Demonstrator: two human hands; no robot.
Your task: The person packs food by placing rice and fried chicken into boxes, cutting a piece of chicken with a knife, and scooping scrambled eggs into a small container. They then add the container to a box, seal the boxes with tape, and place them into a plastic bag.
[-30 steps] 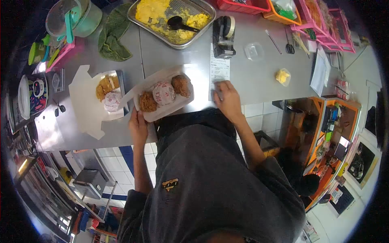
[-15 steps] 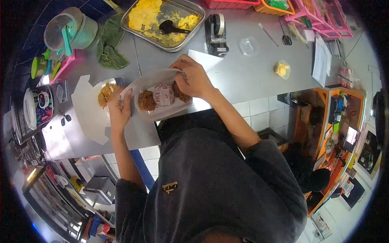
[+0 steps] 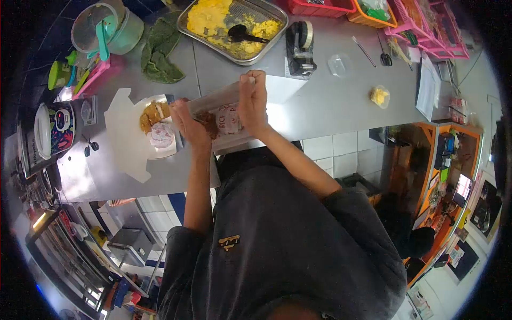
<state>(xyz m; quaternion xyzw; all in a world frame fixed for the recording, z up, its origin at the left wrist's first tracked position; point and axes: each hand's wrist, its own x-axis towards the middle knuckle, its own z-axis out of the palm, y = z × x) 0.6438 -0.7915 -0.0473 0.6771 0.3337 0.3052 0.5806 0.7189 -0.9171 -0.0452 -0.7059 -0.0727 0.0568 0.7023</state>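
A white takeaway box (image 3: 226, 120) holds a wrapped rice ball and fried chicken pieces, on the steel counter (image 3: 325, 101) in front of me. Its lid (image 3: 216, 98) stands half raised over the food. My left hand (image 3: 189, 125) grips the box's left side and lid edge. My right hand (image 3: 253, 101) pinches the lid's right end. A second open box (image 3: 146, 130) with fried pieces and a wrapped rice ball lies to the left.
A metal tray of yellow scrambled egg (image 3: 234, 24) with a black scoop sits at the back. A tape dispenser (image 3: 300, 48), a green cloth (image 3: 162, 45), a lidded pot (image 3: 104, 26), small sauce cups (image 3: 380, 96) and pink baskets (image 3: 421, 26) line the counter.
My right hand left the receipt paper, came to the box and lifted its lid up over the food. My left hand shifted from the box's near corner onto its left side.
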